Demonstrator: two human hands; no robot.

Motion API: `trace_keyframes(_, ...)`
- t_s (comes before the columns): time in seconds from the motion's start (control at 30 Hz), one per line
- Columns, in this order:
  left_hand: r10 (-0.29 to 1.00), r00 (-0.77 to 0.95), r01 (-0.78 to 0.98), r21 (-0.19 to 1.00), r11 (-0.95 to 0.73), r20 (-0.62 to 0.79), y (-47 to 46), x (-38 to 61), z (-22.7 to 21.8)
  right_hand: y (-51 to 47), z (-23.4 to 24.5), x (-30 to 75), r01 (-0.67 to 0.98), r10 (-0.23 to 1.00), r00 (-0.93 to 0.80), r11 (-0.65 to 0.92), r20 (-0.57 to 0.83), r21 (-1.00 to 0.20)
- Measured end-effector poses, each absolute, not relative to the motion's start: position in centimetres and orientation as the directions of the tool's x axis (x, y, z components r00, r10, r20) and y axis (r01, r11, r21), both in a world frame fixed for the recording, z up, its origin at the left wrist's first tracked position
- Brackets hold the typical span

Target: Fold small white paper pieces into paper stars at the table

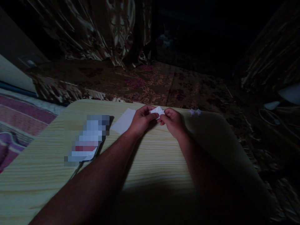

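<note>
Both my hands meet over the far edge of a light wooden table (47,175). My left hand (142,120) and my right hand (172,122) pinch a small folded white paper piece (157,111) between their fingertips, each closed on one side of it. A flat white paper sheet (123,121) lies on the table just left of my left hand. Two tiny folded white paper pieces (195,112) sit at the table's far edge, right of my right hand.
A blurred-out flat object (87,140) lies on the table's left half. A dark patterned carpet (145,84) covers the floor beyond the table, with draped fabric (93,31) behind. A striped mat (16,122) lies at the left. A white cable (269,117) lies at the right.
</note>
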State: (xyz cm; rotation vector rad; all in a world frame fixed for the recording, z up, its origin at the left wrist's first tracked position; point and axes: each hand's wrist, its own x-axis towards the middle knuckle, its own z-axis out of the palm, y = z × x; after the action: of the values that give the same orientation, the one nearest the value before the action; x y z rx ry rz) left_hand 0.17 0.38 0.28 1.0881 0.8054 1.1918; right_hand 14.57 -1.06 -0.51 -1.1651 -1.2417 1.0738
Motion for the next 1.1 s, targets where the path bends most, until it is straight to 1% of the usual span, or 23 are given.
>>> trace_keyframes(0.1, 0.985, 0.164, -0.327, 0.945, 0.011, 0.046, 0.51, 0.14, 0.18, -1.10, -0.25, 14.64, 0.015, 0.994, 0.064, 0.093, 0.094, -0.996)
trace_keyframes(0.2, 0.992, 0.124, -0.294, 0.956, 0.004, 0.034, 0.69, 0.05, -0.05, -1.06, -0.15, 14.70, 0.009, 0.993, 0.082, 0.083, 0.084, -0.996)
trace_keyframes(0.43, 0.983, 0.173, -0.239, 0.971, -0.011, 0.054, 0.62, 0.05, -0.17, -0.78, -0.57, 15.05, -0.022, 0.982, 0.126, 0.143, 0.139, -0.989)
trace_keyframes(0.57, 0.976, 0.209, -0.152, 0.988, -0.027, 0.059, 0.42, 0.12, 0.00, -0.78, -0.65, 15.11, -0.012, 0.981, 0.140, 0.135, 0.132, -0.991)
trace_keyframes(0.63, 0.976, 0.212, -0.137, 0.990, -0.024, 0.053, 0.39, 0.13, 0.06, -0.79, -0.66, 15.06, -0.023, 0.982, 0.139, 0.134, 0.130, -0.991)
trace_keyframes(0.73, 0.979, 0.199, -0.167, 0.986, -0.012, 0.046, 0.41, 0.14, 0.07, -0.82, -0.61, 15.00, -0.055, 0.979, 0.144, 0.152, 0.143, -0.987)
trace_keyframes(0.9, 0.986, 0.164, -0.271, 0.962, 0.017, 0.029, 0.42, 0.23, 0.12, -0.94, -0.39, 15.07, -0.083, 0.975, 0.174, 0.156, 0.140, -0.984)
trace_keyframes(1.1, 0.988, 0.150, -0.309, 0.951, 0.010, 0.039, 0.32, 0.34, 0.41, -1.24, -0.08, 14.80, -0.020, 0.990, 0.089, 0.114, 0.112, -0.993)
